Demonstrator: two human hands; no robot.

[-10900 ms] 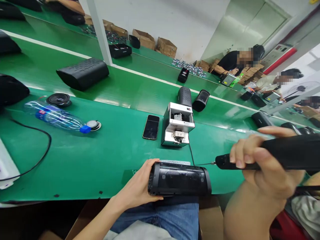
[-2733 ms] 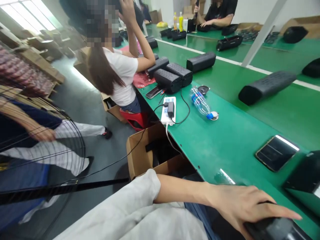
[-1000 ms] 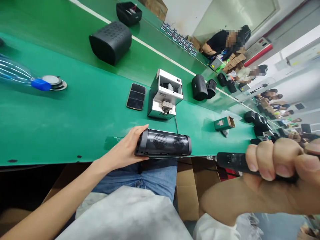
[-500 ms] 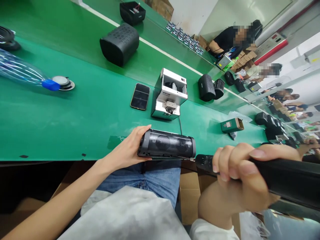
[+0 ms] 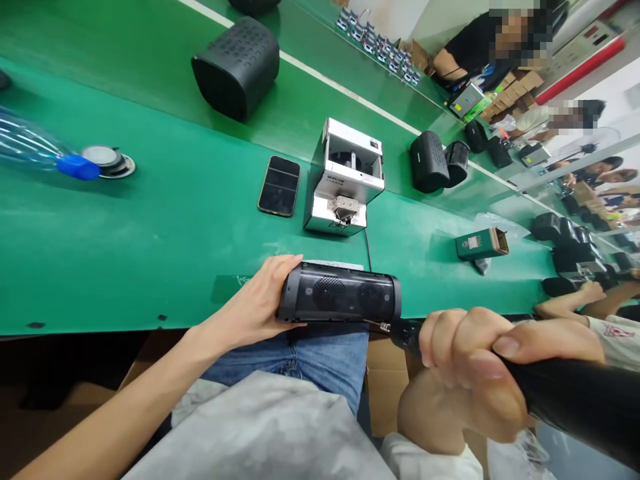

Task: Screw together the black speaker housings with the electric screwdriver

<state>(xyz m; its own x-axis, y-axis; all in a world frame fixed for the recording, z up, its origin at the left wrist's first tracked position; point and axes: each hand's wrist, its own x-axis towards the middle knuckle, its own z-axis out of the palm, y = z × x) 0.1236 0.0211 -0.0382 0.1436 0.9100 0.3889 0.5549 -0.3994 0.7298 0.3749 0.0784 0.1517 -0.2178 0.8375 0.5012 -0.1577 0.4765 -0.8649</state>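
A black speaker point(image 5: 345, 293) with two round perforated patches lies on its side at the bench's front edge, above my lap. My left hand point(image 5: 260, 297) is wrapped round its left end, thumb on top. In my right hand point(image 5: 475, 367) is a black electric screwdriver point(image 5: 575, 393), held level and pointing left. Its metal tip is at the lower right corner of the speaker; whether it touches a screw I cannot tell. Just beyond the speaker stands a white screw feeder point(image 5: 343, 180) with a metal outlet at its front.
Left of the feeder lies a phone point(image 5: 280, 187). A plastic bottle point(image 5: 35, 147) and a round speaker driver point(image 5: 107, 161) are at far left. Black speaker housings point(image 5: 237, 67) stand on the green belt. A green tin point(image 5: 481, 243) sits right. Co-workers sit along the line.
The speaker has tilted so that its perforated face shows more toward me. The screwdriver tip stays by its right lower corner. My view has shifted slightly.
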